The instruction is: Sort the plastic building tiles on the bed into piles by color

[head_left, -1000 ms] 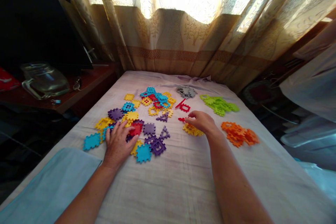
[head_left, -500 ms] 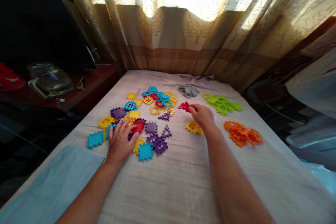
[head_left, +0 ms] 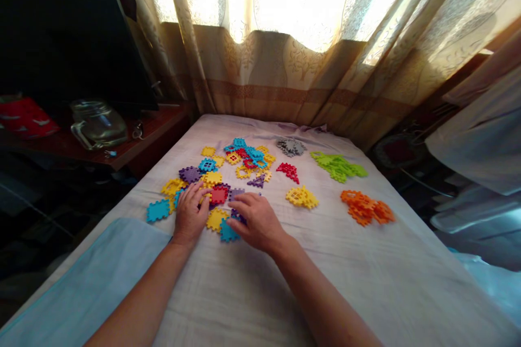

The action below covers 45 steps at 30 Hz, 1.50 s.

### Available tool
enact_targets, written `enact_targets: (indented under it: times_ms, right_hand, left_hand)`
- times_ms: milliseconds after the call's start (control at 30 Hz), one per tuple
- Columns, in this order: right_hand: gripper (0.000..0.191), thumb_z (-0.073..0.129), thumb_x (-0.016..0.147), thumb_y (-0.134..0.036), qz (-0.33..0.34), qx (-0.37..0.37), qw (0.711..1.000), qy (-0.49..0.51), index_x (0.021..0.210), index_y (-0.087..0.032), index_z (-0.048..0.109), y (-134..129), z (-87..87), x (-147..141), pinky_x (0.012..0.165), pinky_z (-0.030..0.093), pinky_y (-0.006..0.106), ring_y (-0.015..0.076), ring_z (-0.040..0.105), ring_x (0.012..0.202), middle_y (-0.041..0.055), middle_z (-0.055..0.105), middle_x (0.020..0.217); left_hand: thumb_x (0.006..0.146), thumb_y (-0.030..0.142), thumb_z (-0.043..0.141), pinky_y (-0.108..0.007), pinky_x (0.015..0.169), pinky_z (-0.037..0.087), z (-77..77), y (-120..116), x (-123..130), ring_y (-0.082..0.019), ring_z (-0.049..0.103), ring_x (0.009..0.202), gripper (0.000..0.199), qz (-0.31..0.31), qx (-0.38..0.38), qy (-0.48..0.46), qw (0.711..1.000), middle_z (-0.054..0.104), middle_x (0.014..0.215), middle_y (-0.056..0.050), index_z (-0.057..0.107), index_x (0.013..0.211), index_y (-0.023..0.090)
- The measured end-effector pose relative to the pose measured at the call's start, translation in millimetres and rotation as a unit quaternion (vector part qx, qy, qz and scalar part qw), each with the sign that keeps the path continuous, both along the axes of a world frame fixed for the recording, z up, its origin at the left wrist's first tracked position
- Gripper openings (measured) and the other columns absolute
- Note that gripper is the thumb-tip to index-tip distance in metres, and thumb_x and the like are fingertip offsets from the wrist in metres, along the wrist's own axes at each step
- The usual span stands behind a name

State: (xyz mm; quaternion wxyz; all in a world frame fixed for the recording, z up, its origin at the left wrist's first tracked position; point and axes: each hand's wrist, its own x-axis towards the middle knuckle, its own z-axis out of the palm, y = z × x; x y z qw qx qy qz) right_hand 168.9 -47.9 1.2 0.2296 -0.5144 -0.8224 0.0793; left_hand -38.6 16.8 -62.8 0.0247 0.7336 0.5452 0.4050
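Mixed interlocking plastic tiles lie spread over the sheet in front of me. My left hand [head_left: 192, 212] rests on the near left of them with its fingers apart, beside a red tile [head_left: 219, 194] and a blue tile [head_left: 158, 210]. Over the purple tiles hovers or rests my right hand [head_left: 257, 220], fingers spread, covering most of them and part of another blue tile [head_left: 228, 230]. A yellow tile [head_left: 217, 219] lies between the two hands. Farther off, a small group of red triangular pieces [head_left: 288, 172] sits by itself.
Sorted heaps stand to the right: yellow [head_left: 302, 197], orange [head_left: 366, 208], green [head_left: 338, 166] and grey [head_left: 290, 146]. A light-blue cloth [head_left: 97, 276] covers the left front. A glass jug [head_left: 99, 124] stands on the wooden cabinet [head_left: 163, 133] at left.
My right hand has let go of a red piece at the red group and moved left and nearer, onto the purple tiles. My left hand stays among the mixed tiles. The view has shifted slightly.
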Motion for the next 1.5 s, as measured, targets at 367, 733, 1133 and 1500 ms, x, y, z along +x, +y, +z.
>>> enact_targets:
  times_ms: [367,733,1133,1500]
  right_hand:
    - [0.021,0.055,0.092,-0.025,-0.059,-0.057,0.992,-0.098,0.105,-0.021,0.070,-27,-7.3,-4,0.100,0.036,0.039,0.0238,0.052,0.122,0.0072,0.065,0.128]
    - [0.035,0.062,0.087,-0.044,-0.093,-0.093,0.981,-0.140,0.107,-0.017,0.070,-21,5.3,-51,0.089,0.040,0.040,0.0269,0.057,0.107,0.0115,0.069,0.110]
    - [0.023,0.053,0.096,-0.035,-0.060,-0.016,0.990,-0.130,0.098,-0.019,0.070,-10,-17.2,-49,0.087,0.038,0.039,0.0241,0.059,0.099,0.0097,0.071,0.099]
    - [0.023,0.059,0.092,-0.041,-0.053,-0.035,0.991,-0.118,0.099,-0.020,0.067,-10,-13.9,-42,0.088,0.038,0.039,0.0249,0.056,0.104,0.0080,0.068,0.105]
  left_hand:
    - [0.087,0.033,0.049,-0.049,0.111,0.041,-5.8,3,-3,-0.028,0.058,0.122,0.026,0.001,0.026,-0.053,0.998,0.068,0.125,-0.009,0.071,0.097,0.022]
    - [0.087,0.031,0.048,-0.048,0.110,0.042,-4.4,5,-4,-0.027,0.058,0.122,0.026,0.006,0.014,-0.063,0.998,0.068,0.123,-0.010,0.071,0.096,0.022]
    - [0.088,0.026,0.041,-0.043,0.111,0.043,3.0,2,-6,-0.022,0.060,0.122,0.030,0.018,-0.005,-0.109,0.994,0.068,0.124,-0.008,0.070,0.097,0.022]
    - [0.087,0.031,0.048,-0.043,0.106,0.046,10.9,-1,-20,-0.024,0.064,0.113,0.026,0.044,0.043,-0.106,0.992,0.072,0.115,-0.009,0.069,0.097,0.020]
